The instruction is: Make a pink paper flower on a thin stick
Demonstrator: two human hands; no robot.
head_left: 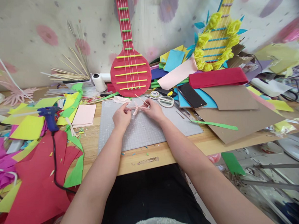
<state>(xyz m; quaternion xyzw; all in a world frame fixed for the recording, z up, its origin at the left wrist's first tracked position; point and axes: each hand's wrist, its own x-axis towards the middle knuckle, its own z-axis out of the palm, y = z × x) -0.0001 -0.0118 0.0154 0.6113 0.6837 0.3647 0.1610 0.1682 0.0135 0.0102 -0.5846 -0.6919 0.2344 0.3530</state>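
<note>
A small pale pink paper piece (136,108), gathered in its middle, is stretched between my hands just above the grey cutting mat (140,135). My left hand (122,117) pinches its left side. At its right side my right hand (153,109) is closed on the paper, with a thin wooden stick (141,99) poking up and left from the fingers. Another folded pale pink paper piece (121,99) lies on the mat beyond my left hand. Scissors (166,101) rest to the right of my right hand, beside a small round reel (154,94).
A red paper lute (131,73) leans on the wall behind the mat, a yellow flowered one (214,46) at right. A blue glue gun (49,118), pink paper squares (84,115) and coloured scraps lie left. A phone (192,95) and brown cardboard (239,121) lie right.
</note>
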